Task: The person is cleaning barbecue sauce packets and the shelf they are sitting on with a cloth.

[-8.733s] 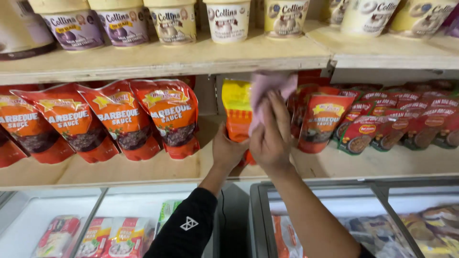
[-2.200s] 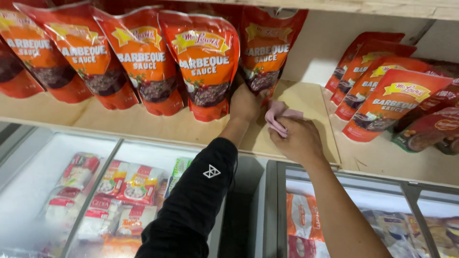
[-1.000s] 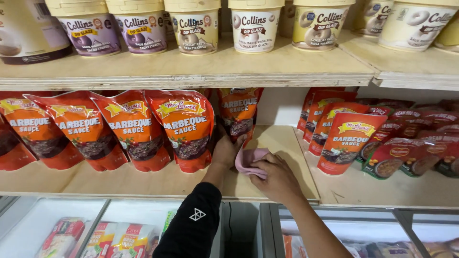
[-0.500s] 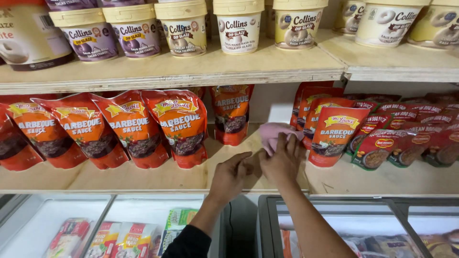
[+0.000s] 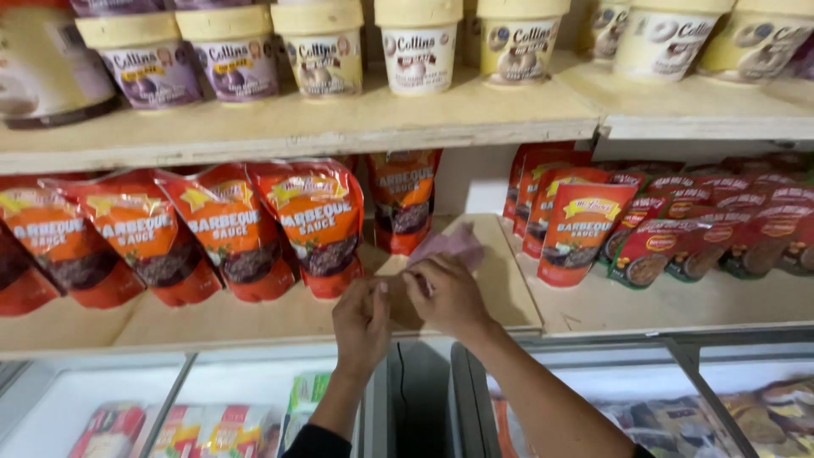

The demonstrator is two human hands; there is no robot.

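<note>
My right hand (image 5: 449,293) pinches the pink cloth (image 5: 449,246), which trails up and away over the wooden shelf (image 5: 509,297); my left hand (image 5: 363,318), loosely curled and holding nothing, lies just beside it.

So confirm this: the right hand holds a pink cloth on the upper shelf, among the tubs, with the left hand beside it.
Not quite. The head view shows the right hand holding the pink cloth on the lower shelf, between the sauce pouches, not up among the tubs. The left hand is beside it, as stated.
</note>
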